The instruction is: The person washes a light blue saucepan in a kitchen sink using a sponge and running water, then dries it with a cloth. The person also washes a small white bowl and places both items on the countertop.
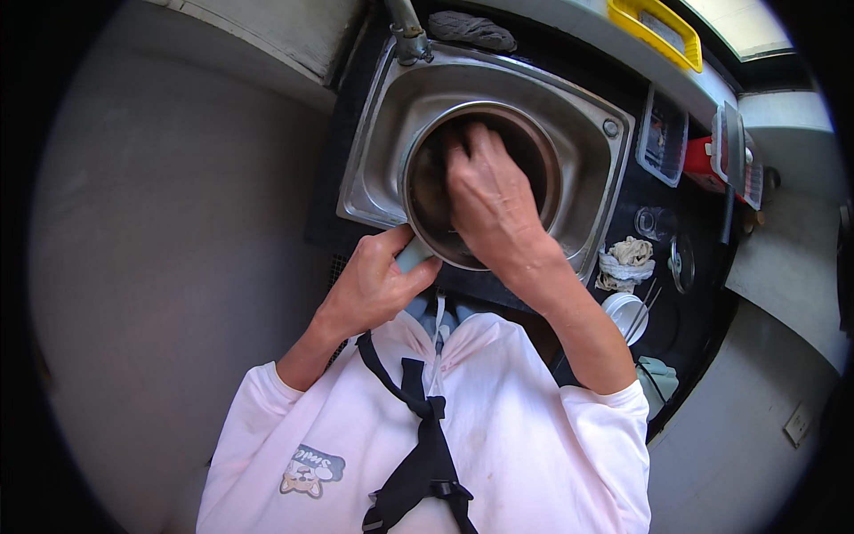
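A round metal pot (554, 170) stands tilted over the stainless steel sink (594, 180), its near rim overlapping the basin's front edge. My left hand (380, 277) grips the pot's near left side, thumb and fingers around a pale green part (413, 255) that looks like its handle. My right hand (490, 183) reaches down inside the pot, palm down and wet. Its fingers are blurred and partly in shadow, so whether they hold anything is hidden. The pot's inside is dark, and its contents are unclear.
A faucet (410, 40) and a grey cloth (472, 31) are behind the sink. Right of it are a clear plastic container (662, 137), a glass jar (654, 222), crumpled rags (627, 261), a glass lid (680, 263) and a white bowl (624, 314). A yellow tray (657, 30) sits higher up.
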`<state>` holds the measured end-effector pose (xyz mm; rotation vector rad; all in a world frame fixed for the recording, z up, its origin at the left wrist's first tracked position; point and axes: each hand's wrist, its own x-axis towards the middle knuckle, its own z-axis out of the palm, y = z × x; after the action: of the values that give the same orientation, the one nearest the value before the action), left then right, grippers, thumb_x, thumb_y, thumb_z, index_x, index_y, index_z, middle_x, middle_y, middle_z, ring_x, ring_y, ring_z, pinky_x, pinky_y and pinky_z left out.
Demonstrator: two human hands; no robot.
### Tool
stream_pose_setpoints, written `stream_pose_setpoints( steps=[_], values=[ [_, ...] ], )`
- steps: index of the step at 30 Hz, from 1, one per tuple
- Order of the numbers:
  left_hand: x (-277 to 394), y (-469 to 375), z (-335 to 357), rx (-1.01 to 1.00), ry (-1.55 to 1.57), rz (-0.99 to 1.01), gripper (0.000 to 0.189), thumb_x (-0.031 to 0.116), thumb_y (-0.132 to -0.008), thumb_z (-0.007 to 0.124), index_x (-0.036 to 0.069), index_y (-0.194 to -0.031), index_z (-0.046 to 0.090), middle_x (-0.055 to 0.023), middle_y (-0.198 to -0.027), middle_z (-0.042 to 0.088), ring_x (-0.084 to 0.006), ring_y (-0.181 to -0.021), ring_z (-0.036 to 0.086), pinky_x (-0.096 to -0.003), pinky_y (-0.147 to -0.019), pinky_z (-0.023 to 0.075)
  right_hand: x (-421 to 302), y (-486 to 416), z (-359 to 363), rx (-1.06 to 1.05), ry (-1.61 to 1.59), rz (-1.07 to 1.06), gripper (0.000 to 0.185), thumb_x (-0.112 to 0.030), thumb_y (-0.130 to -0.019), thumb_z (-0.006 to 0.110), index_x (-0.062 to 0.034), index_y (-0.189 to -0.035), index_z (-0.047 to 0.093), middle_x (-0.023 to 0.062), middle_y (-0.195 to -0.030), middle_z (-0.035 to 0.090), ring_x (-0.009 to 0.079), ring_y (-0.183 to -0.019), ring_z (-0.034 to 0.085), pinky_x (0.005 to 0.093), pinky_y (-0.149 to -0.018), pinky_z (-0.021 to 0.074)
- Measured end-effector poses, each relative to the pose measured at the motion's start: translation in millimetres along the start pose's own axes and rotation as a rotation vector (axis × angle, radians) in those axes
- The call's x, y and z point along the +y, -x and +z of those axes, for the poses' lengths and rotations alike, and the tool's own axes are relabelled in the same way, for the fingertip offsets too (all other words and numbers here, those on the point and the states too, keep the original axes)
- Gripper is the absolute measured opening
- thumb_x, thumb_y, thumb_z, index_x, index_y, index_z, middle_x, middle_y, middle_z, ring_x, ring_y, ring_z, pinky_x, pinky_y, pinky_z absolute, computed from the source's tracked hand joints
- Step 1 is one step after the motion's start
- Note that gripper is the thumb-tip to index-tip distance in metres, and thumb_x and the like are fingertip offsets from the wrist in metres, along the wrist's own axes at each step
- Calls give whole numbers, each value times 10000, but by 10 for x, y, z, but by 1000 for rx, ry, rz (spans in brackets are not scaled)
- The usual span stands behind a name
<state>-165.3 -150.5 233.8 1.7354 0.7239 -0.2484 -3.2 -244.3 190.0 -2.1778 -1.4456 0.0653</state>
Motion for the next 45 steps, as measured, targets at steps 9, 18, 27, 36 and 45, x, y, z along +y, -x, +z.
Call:
stream_pose_setpoints(
  steps=[9,18,27,36,45],
  values=[
    [-96,-141,-80,16,-42,-13,266,144,-920,688,-96,-1028,647,-116,-717,641,-113,-592,508,-304,-603,469,169,-193,181,116,-109,-133,225,-26,-707,714,-59,-928,678,131,-876,697,290,-868,679,402,-797,542],
    [-222,-293,-193,13,15,82,249,144,-940,675,-63,-1076,650,-10,-555,574,-63,-401,509,-252,-403,389,160,-307,326,75,-300,-101,160,-31,-679,719,-36,-833,677,133,-821,696,325,-878,671,423,-772,566],
    [-157,-335,-359,12,-77,95,268,143,-917,687,-86,-1054,665,-89,-744,653,-94,-640,495,-282,-611,458,189,-355,390,37,-455,-137,232,16,-723,687,-2,-952,721,166,-928,695,359,-954,667,460,-831,561],
    [-216,-336,-480,61,-13,-15,241,148,-910,701,-70,-1006,666,-94,-725,645,-114,-623,514,-290,-603,471,283,-327,198,-175,472,-403,110,-154,-753,717,-127,-825,795,54,-900,687,204,-998,645,317,-869,500],
    [-267,-305,-419,143,-205,63,225,166,-905,697,-51,-942,652,-208,-734,689,-336,-641,700,-403,-643,541,281,-295,371,-196,-80,-100,253,-3,-776,669,-42,-1009,757,202,-872,709,376,-868,697,466,-803,568]
  ],
)
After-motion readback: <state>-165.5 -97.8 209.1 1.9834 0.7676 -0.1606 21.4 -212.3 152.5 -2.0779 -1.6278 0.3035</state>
